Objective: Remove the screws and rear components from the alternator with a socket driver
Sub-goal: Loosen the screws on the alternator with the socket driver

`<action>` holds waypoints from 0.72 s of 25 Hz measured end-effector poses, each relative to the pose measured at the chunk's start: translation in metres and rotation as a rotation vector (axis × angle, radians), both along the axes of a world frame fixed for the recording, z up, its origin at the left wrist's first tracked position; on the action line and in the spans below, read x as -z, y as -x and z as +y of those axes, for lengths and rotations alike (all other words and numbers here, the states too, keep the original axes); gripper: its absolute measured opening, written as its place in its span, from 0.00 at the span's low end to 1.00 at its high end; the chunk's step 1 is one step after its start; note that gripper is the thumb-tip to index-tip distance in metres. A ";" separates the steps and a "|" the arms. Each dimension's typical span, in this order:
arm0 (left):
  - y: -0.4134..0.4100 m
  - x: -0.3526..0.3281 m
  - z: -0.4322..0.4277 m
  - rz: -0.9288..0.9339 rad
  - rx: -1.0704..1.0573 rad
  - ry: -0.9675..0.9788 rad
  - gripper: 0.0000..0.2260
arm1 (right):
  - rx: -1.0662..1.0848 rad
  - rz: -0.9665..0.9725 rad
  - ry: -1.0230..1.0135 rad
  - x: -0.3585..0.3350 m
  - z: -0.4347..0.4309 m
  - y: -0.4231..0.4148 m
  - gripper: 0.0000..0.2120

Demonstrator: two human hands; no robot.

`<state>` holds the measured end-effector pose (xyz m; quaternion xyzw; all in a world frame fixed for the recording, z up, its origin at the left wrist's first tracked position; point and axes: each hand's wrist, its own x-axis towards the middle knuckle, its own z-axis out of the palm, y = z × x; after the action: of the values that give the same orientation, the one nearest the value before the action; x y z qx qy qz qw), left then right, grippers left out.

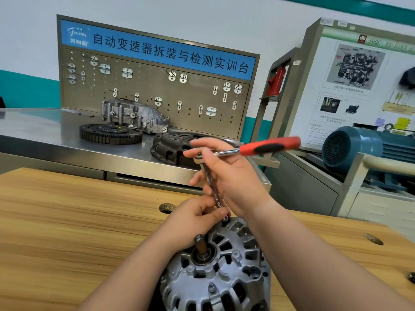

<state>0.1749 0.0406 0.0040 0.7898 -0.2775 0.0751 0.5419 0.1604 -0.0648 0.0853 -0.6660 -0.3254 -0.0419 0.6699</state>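
Observation:
A silver alternator (224,272) stands on the wooden table (67,221), its shaft (200,245) pointing up. A socket driver with a red and black handle (269,146) and a long chrome extension (215,191) stands on a bolt at the alternator's far rim. My left hand (197,217) pinches the lower end of the extension just above the housing. My right hand (226,173) grips the ratchet head and upper extension; the handle sticks out to the right.
A steel bench (56,135) behind the table carries a flywheel (110,133), an aluminium housing (132,115) and a dark clutch cover (170,149). A pegboard with hooks (152,93) stands at the back. A blue motor (350,147) sits at the right.

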 end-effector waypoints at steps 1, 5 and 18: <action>0.000 -0.001 0.000 -0.006 0.005 0.001 0.08 | 0.042 -0.107 0.068 0.001 0.001 0.001 0.10; 0.002 -0.002 -0.001 -0.030 -0.018 -0.024 0.09 | 0.060 -0.064 0.076 -0.001 0.004 0.001 0.11; 0.008 -0.006 0.000 0.011 -0.027 -0.020 0.10 | 0.037 -0.023 0.069 -0.001 0.002 0.004 0.09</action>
<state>0.1673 0.0402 0.0097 0.7991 -0.2646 0.0751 0.5345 0.1568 -0.0632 0.0860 -0.6942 -0.3219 -0.0504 0.6419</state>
